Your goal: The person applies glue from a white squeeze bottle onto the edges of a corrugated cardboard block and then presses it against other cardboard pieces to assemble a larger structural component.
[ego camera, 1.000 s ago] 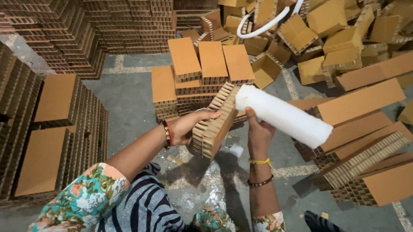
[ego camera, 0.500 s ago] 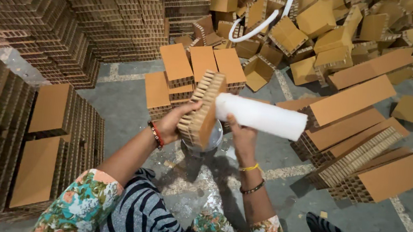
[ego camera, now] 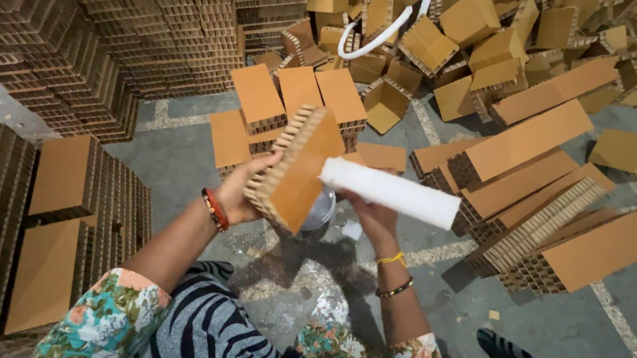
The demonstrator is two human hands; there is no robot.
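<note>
My left hand point(ego camera: 247, 189) grips a brown honeycomb cardboard block point(ego camera: 300, 169), tilted on edge over the floor in front of me. My right hand point(ego camera: 373, 213) holds a white roller point(ego camera: 392, 192) whose left end touches the block's flat brown face. Under the block a shiny metal container point(ego camera: 322, 209) shows partly, with whitish smears on the floor around it. A red bangle sits on my left wrist and a yellow one on my right.
Tall stacks of honeycomb cardboard point(ego camera: 105, 29) rise at the left and back. Flat blocks point(ego camera: 279, 94) lie just beyond my hands. A loose heap of blocks and long pieces point(ego camera: 545, 142) covers the right side. A white hose point(ego camera: 381, 34) curves at the back.
I have turned the block so its flat brown face shows more. The roller has tilted flatter and its end now rests on that face.
</note>
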